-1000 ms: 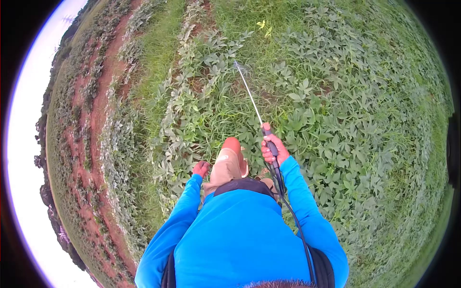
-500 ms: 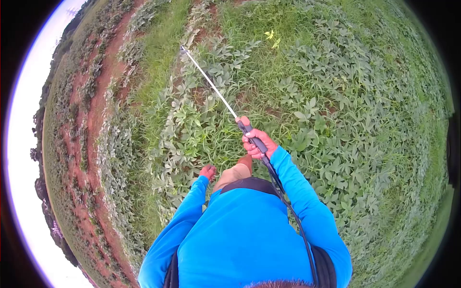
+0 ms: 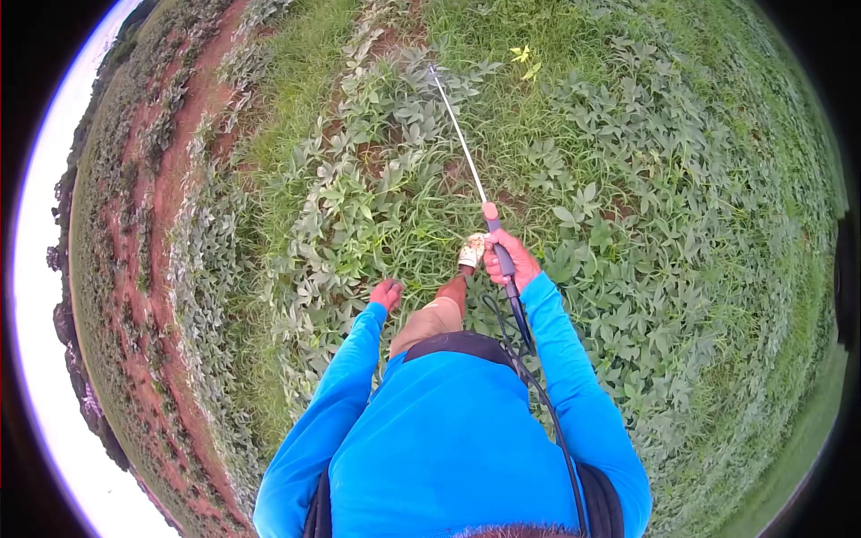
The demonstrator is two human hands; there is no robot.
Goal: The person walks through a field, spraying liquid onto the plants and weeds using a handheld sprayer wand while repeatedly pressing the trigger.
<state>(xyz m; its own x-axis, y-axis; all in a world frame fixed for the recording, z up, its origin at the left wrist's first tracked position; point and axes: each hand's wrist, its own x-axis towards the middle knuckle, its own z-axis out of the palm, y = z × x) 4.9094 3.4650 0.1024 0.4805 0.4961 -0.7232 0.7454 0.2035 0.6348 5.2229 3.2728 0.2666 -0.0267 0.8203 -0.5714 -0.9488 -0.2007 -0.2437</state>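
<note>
My right hand (image 3: 512, 259) is wrapped round the dark grip of a spray wand (image 3: 462, 139). Its thin, pale lance points forward and slightly left, with the tip just above the leaves. From the grip a black hose (image 3: 543, 394) runs back along my right side. My left hand (image 3: 387, 294) hangs beside my left thigh, fingers loosely curled, and I see nothing in it. Below and around both hands grow leafy crop plants (image 3: 354, 211) mixed with grass.
One foot in a pale, stained shoe (image 3: 473, 250) stands among the plants ahead. Grass (image 3: 296, 99) grows between the rows. Strips of bare red soil (image 3: 193, 117) run along the left, with trees at the field's far edge. Dark straps (image 3: 603, 498) cross my shoulders.
The wand's tip has swung to the right, from the grassy strip to over the leafy plants. My right hand has shifted right with it. A shoe has come into view ahead.
</note>
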